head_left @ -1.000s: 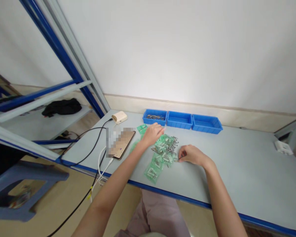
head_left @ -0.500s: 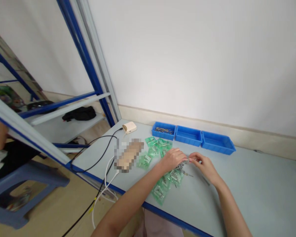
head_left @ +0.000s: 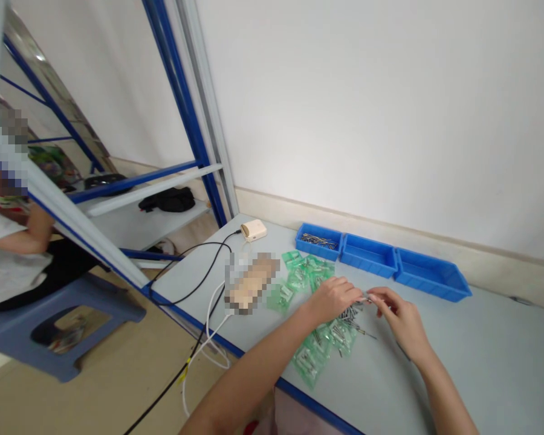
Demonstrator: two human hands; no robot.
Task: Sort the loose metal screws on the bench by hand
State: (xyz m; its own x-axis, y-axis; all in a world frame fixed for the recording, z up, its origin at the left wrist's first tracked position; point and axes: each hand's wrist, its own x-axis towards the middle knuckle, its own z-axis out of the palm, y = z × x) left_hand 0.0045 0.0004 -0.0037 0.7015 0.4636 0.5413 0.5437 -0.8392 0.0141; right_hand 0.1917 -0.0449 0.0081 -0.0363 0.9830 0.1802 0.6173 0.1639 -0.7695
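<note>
My left hand [head_left: 338, 297] is closed, palm down, over the far side of a loose pile of short metal pins [head_left: 351, 314]. Its fingertips meet those of my right hand [head_left: 399, 319], which is closed in a pinch. Between them shows a small shiny metal piece [head_left: 366, 297], too small to name exactly. Around the pile lie several green plastic bags [head_left: 309, 362] with metal parts inside. A thin metal rod [head_left: 367, 333] sticks out from the pile toward my right wrist.
Three blue trays stand along the wall: the left tray [head_left: 300, 243] holds long thin metal pieces, beside a middle tray [head_left: 367, 266] and a right tray [head_left: 430, 287]. A cream box [head_left: 254, 230], a pixelated object [head_left: 254, 284] and cables lie left. A person sits on a blue stool [head_left: 104, 302].
The view has swung left, so the bench appears farther right and more of the seated person shows. My hands stay together at the pile, with the right fingers curled a little more.
</note>
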